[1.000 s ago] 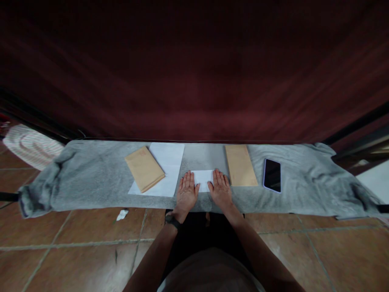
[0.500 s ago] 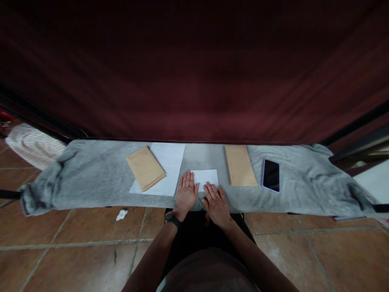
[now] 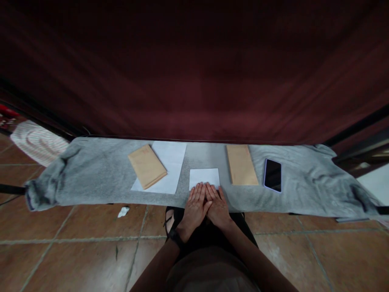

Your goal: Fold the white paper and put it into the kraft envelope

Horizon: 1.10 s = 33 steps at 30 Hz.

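A small folded white paper lies on the grey cloth in front of me. My left hand and my right hand lie flat side by side on its near edge, fingers stretched out and touching each other. A black band sits on my left wrist. Neither hand holds anything.
Left of the paper a brown envelope rests on a larger white sheet. To the right lie a second brown envelope and a dark phone. A dark red curtain hangs behind. Tiled floor lies below.
Both hands have slid from the paper's two sides back toward me and come together at its near edge. More of the white paper now shows.
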Available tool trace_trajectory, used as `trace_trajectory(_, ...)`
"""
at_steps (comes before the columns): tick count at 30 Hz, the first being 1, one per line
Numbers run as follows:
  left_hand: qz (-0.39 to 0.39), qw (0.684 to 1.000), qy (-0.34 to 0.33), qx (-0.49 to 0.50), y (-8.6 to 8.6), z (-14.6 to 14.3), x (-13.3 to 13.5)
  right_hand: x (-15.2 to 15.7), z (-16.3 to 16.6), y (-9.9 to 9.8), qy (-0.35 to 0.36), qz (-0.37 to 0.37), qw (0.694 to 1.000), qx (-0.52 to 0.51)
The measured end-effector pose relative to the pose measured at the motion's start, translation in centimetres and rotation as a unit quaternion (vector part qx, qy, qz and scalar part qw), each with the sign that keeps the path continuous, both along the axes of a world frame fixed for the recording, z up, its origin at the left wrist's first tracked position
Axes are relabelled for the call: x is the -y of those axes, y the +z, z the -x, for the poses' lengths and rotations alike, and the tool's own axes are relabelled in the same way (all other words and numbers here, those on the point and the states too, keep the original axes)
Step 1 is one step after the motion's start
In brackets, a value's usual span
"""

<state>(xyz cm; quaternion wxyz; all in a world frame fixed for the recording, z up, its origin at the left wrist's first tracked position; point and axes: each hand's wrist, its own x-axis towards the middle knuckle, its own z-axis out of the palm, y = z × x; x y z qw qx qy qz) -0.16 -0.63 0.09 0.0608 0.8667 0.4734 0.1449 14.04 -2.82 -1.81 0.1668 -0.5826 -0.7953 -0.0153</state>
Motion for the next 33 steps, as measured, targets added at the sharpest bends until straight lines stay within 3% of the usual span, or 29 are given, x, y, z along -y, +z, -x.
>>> trace_trajectory(11, 0.001, 0.998, 0.044, -0.034, 0.1, 1.7, 0.1, 0.3, -2.4, -0.1, -0.07, -0.012, 0.997, -0.019)
trace_trajectory(33, -0.034, 0.988, 0.144, -0.052, 0.0, 2.4, 0.4, 0.9, -3.7, -0.4, -0.098, -0.019, 0.995, -0.005)
